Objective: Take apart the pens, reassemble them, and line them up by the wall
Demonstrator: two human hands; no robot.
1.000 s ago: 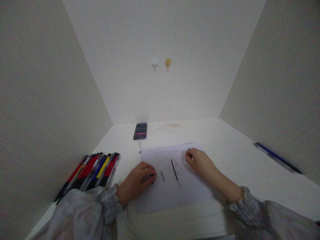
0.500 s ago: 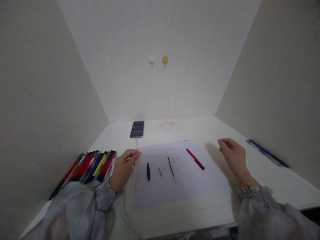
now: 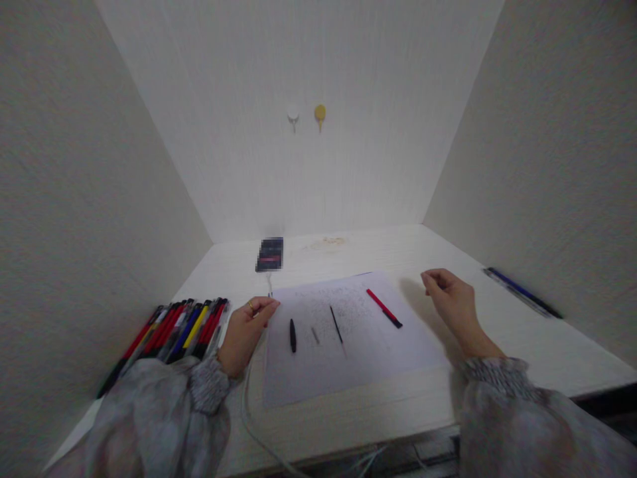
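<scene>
A white sheet of paper [image 3: 318, 385] with faint dark marks lies on the desk. On it are separate pen parts: a black grip section [image 3: 292, 336], a small spring [image 3: 315, 335], a thin dark refill [image 3: 336, 324] and a red barrel with a black end [image 3: 384, 308]. At the sheet's left edge, my left hand [image 3: 247, 332] has thumb and forefinger pressed together; a ring is on one finger, and nothing shows between the tips. To the right of the paper, my right hand [image 3: 452, 307] is closed with curled fingers and casts a shadow. No object sticks out of it.
Several red, blue, yellow and black pens [image 3: 184, 325] lie in a row by the left wall. Blue and clear pens [image 3: 522, 292] lie along the right wall. A blurred dark phone [image 3: 269, 254] sits at the back; a white cable [image 3: 247, 411] runs past my left wrist.
The view has shifted slightly, so the paper and right-hand side sit a little higher and further left in the picture. Both hands keep their poses, and the pen parts stay in place.
</scene>
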